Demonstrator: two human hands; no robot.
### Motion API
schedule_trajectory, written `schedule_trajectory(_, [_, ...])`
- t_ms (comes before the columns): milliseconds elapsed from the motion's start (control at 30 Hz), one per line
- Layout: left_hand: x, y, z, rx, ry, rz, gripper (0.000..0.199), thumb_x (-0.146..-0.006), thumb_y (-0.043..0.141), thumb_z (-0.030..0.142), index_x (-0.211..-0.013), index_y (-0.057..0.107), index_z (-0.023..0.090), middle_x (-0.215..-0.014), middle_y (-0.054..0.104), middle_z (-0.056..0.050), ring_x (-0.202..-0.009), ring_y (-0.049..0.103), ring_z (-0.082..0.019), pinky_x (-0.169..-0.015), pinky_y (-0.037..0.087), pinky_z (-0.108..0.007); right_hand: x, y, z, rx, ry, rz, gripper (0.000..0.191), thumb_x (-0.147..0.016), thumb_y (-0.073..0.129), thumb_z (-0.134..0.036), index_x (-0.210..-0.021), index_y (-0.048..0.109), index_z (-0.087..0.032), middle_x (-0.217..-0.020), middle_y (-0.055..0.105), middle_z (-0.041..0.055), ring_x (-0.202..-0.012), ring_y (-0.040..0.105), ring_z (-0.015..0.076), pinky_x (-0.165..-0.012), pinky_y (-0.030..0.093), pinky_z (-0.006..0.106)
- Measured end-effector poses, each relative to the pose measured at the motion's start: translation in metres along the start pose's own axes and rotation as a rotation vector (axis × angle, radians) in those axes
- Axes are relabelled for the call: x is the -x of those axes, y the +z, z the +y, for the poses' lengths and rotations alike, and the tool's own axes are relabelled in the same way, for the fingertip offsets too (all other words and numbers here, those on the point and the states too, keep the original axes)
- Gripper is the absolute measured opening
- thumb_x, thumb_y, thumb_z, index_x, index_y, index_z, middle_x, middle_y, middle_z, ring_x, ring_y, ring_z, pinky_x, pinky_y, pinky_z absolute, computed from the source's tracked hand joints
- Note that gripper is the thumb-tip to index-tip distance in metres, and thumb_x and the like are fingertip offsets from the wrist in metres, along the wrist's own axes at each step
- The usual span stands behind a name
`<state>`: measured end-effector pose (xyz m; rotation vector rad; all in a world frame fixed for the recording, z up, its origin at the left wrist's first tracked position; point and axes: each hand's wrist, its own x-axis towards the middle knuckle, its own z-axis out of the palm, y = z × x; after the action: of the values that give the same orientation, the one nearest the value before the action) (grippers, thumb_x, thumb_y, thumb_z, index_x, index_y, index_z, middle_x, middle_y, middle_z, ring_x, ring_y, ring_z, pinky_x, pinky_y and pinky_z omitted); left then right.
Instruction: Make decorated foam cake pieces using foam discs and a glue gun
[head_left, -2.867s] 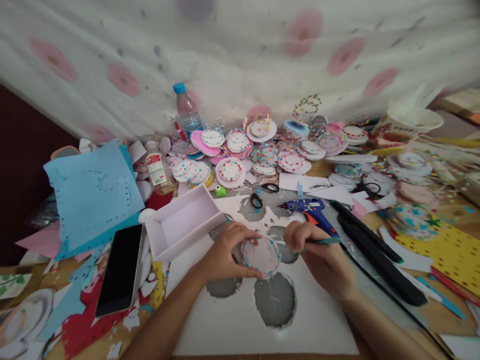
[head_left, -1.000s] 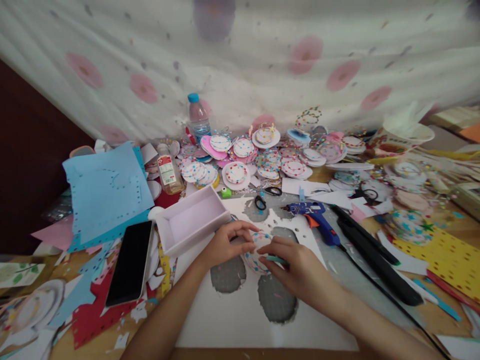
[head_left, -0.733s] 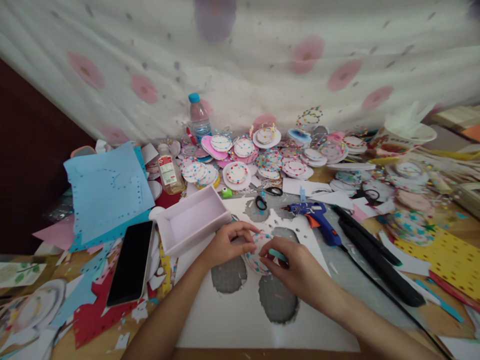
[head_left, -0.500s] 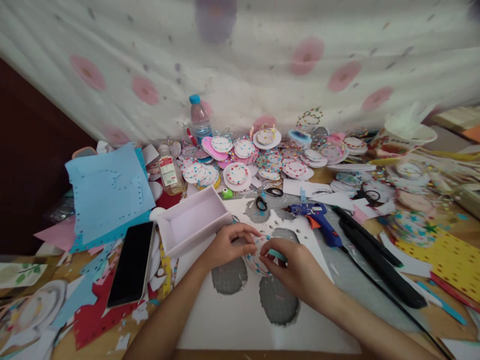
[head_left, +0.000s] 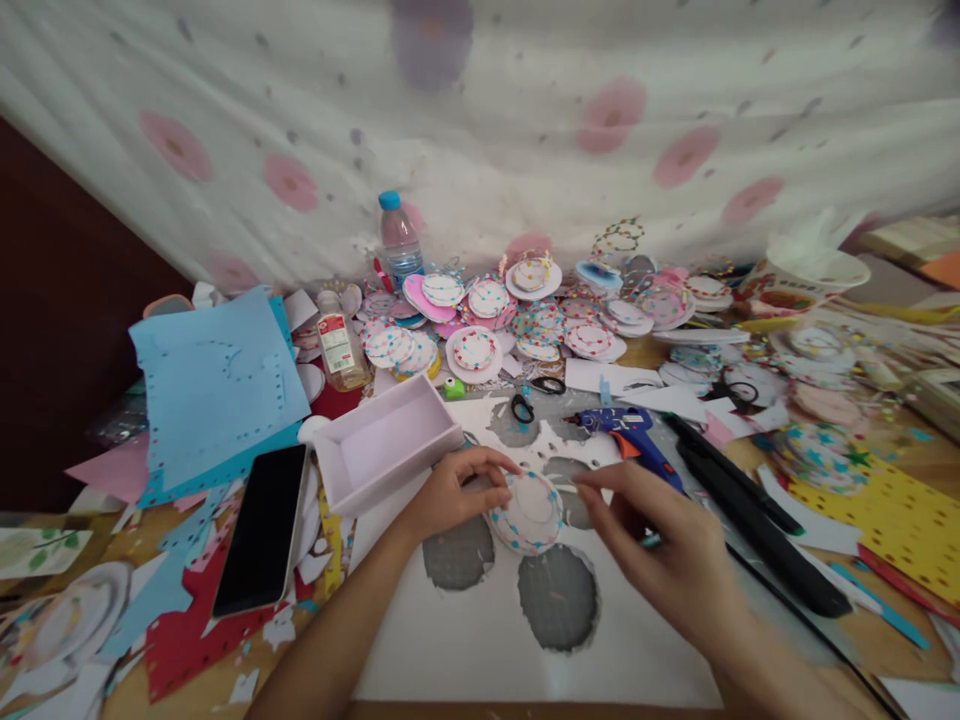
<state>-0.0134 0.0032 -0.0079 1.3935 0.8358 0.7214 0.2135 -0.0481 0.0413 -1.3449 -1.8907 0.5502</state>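
Note:
My left hand (head_left: 466,490) pinches the left rim of a round white disc (head_left: 531,508), with thumb and forefinger on its edge. Red and blue dots run around that disc, and a smaller circle shows in its middle. To the right, apart from the disc, my right hand (head_left: 664,535) is closed with thumb and forefinger together. A bit of teal shows beneath its fingers, too hidden to name. Under both hands lies a white sheet (head_left: 465,650) with several round holes cut through to a grey mat.
Left stand a white open box (head_left: 390,440) and a black phone (head_left: 262,530). Right lie a blue glue gun (head_left: 630,425) and a black hair straightener (head_left: 757,510). Behind are scissors (head_left: 523,407), several dotted discs (head_left: 474,352) and a water bottle (head_left: 401,240).
My right hand has moved right, off the disc, uncovering its dotted face. The left hand stays on the rim.

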Motion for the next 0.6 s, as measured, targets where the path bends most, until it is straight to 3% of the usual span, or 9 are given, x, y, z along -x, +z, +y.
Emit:
schedule_trajectory(67, [0.001,0.0,0.0,0.002,-0.005,0.006,0.031,-0.079,0.069,0.032,-0.105,0.065,0.015,-0.076,0.065,-0.003,-0.069,0.06,-0.013,-0.066,0.046,-0.023,-0.004,-0.004,0.008,-0.036,0.192,-0.022,0.017,-0.088,0.055,-0.034,-0.086,0.065,-0.02,-0.066,0.064,0.0029,-0.052,0.053,0.0124,-0.049,0.041,0.024])
schedule_trajectory(200, [0.002,0.004,0.003,-0.045,0.0,0.03,0.031,-0.082,0.066,0.032,-0.107,0.061,0.015,-0.077,0.066,-0.004,-0.072,0.062,-0.015,-0.066,0.046,-0.024,-0.01,0.005,0.02,-0.307,0.551,-0.389,0.033,-0.083,0.055,-0.047,-0.07,0.063,-0.018,-0.056,0.062,0.0017,-0.039,0.042,0.0092,-0.039,0.032,0.023])
schedule_trajectory(267, [0.003,0.007,0.008,-0.136,0.028,0.058,0.027,-0.084,0.063,0.03,-0.106,0.061,0.015,-0.08,0.068,-0.005,-0.077,0.063,-0.016,-0.071,0.048,-0.026,-0.01,0.012,0.021,-0.459,0.669,-0.505,0.035,-0.081,0.057,-0.048,-0.067,0.062,-0.017,-0.055,0.062,0.0008,-0.035,0.035,0.006,-0.036,0.025,0.021])
schedule_trajectory(433, [0.013,0.015,0.031,-0.484,0.18,0.237,0.02,-0.089,0.054,0.027,-0.106,0.062,0.019,-0.106,0.066,-0.009,-0.103,0.059,-0.021,-0.093,0.044,-0.034,-0.011,0.019,0.019,-0.627,0.73,-0.558,0.031,-0.078,0.059,-0.045,-0.07,0.063,-0.016,-0.055,0.062,-0.0007,-0.035,0.03,0.0034,-0.036,0.018,0.019])
schedule_trajectory(600, [0.033,0.029,0.044,-0.625,0.206,0.448,0.012,-0.09,0.053,0.024,-0.09,0.064,0.019,-0.099,0.066,-0.008,-0.1,0.058,-0.02,-0.091,0.043,-0.034,-0.019,0.017,0.019,-0.585,0.642,-0.522,0.03,-0.082,0.056,-0.046,-0.072,0.057,-0.017,-0.055,0.058,-0.0026,-0.037,0.034,0.004,-0.037,0.021,0.018])
